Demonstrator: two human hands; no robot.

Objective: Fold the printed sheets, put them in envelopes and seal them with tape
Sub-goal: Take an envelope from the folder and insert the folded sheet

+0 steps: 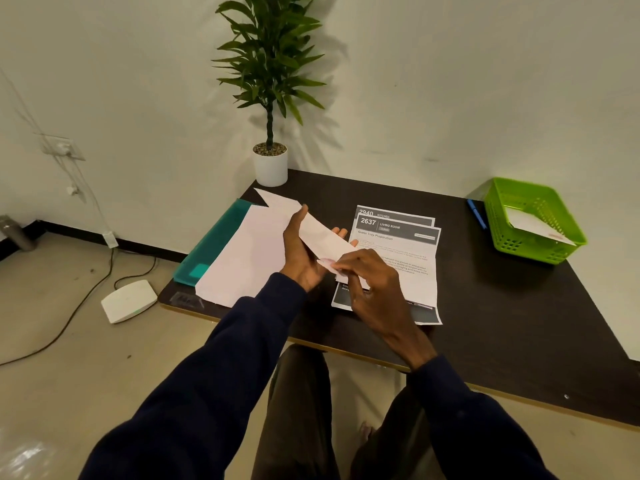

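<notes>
Left hand (300, 249) wrapped round a white envelope (322, 233), thumb on the front, fingertips showing past the far edge. Held tilted above the desk (502, 306), flap open and pointing away toward the plant pot (270, 166). Right hand (369, 289) pinching the envelope's near end, beside a pinkish patch too blurred to identify. Underneath and to the right, printed sheets (412, 268) stacked flat, top one headed 2637 LIVING ROOM. To the left, a pile of white paper (239, 261) overlapping a teal folder (214, 237). At the far right, a green basket (540, 252) with a second envelope (533, 225) inside and a blue pen (476, 213) just beside it.
</notes>
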